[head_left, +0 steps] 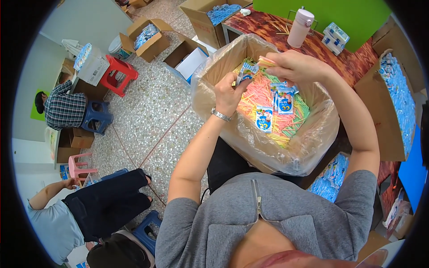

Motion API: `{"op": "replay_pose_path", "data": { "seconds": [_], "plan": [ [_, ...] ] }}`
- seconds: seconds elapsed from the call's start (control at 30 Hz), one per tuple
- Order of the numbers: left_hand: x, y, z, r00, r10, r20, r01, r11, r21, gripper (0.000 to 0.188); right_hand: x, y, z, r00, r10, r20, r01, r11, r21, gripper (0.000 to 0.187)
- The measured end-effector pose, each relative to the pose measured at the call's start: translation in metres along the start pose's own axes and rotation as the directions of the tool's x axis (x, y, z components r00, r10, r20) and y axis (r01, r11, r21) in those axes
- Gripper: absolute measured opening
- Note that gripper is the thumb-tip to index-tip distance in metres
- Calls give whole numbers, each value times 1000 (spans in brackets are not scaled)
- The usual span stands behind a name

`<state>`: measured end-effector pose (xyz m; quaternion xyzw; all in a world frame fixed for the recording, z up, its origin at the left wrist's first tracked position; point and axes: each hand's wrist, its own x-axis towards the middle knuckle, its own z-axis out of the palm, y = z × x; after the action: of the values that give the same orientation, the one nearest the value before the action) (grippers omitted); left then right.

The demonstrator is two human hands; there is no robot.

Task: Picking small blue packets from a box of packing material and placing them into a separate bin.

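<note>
My left hand (229, 94), with a metal watch on its wrist, pinches a small blue-and-white packet (248, 70) over an open carton. Just right of it, my right hand (292, 67) grips a small bunch of pastel sticks (265, 61), their ends close to the packet. Below both hands is the carton, lined with a clear plastic bag (313, 152). Loose thin sticks (255, 96) in pink, yellow and green fill it. On top of them lie several blue-and-white packets (264, 119). Whether the held packet's mouth is open I cannot tell.
A red-brown table (357, 58) behind the carton bears a pink bottle (301, 27) and a stack of small packs (335, 38). A tall carton of blue packets (397, 102) stands at right. Two people (67, 105) work at left, near stools (118, 73) and cartons.
</note>
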<state>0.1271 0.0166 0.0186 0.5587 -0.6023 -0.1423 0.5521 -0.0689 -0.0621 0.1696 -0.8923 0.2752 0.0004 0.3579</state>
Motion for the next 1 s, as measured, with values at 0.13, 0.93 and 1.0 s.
{"op": "replay_pose_path", "data": {
  "seconds": [0.13,0.93,1.0],
  "plan": [
    [-1,-1,-1,999,42,-14,-42,998,48,19,11,0,0,990,-141,-4,134,949,-285,22],
    [-1,13,-9,975,212,-70,-206,975,86,25,48,-34,-15,875,330,354,40,680,-732,31],
    [-1,10,-8,968,249,-23,-243,959,146,24,53,-43,-11,877,314,364,73,662,-746,31]
  ]
}}
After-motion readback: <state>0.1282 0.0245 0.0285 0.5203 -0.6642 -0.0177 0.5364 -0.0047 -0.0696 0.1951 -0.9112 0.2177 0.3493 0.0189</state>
